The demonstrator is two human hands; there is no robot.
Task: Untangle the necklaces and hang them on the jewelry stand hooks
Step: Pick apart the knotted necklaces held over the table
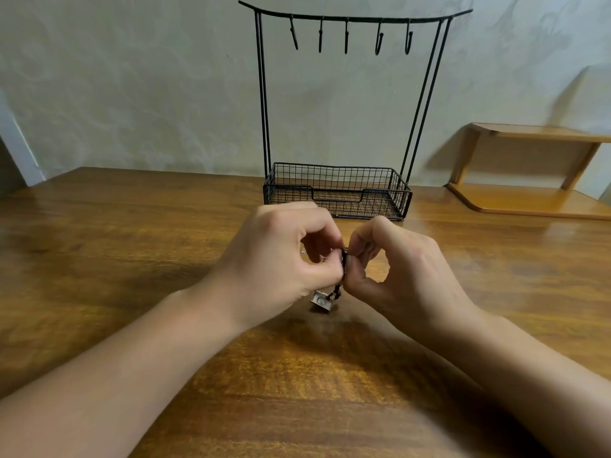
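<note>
A dark cord necklace (344,259) is bunched between my two hands just above the wooden table (132,259). My left hand (281,262) pinches the cord from the left, and my right hand (403,276) pinches it from the right, fingertips almost touching. A small silver rectangular pendant (321,301) hangs from the cord below my hands. A bit of silvery chain (304,250) shows behind my left fingers; most of the tangle is hidden. Behind stands the black wire jewelry stand (344,193), its several hooks (346,36) on the top bar bare.
The stand has a wire basket base with nothing visible in it, close behind my hands. A small wooden shelf unit (529,173) sits at the back right of the table against the pale wall.
</note>
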